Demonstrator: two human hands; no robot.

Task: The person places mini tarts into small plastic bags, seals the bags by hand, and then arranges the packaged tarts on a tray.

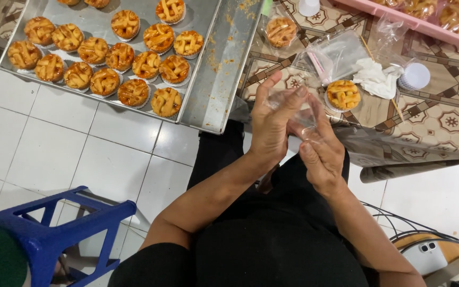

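At the far left a blue plastic stool [65, 228] stands on the white tiled floor [54, 154]. Above it, a metal baking tray [208, 79] carries rows of small lattice-topped tarts [107, 56], with crumbs scattered along its bare right side. Toward the middle, the left hand [272, 125] is raised with its fingers [288, 98] curled around a small clear plastic bag [293, 109]; the right hand [320, 157] meets it from the other side, its fingers [314, 114] pinching the same bag, so both hands are closed on it just in front of the table's edge. The bag is thin and hard to make out, and it seems to hold nothing. Beyond the hands, on the patterned table [442, 122], one bagged tart [281, 31] lies near the tray, a stack of clear bags [336, 56] sits beside it, and a single unwrapped tart [343, 94] rests close to the right hand. Farther right lie a crumpled white cloth [375, 78] and a stack of white paper cups [415, 76], with a pink tray [421, 24] at the top edge.
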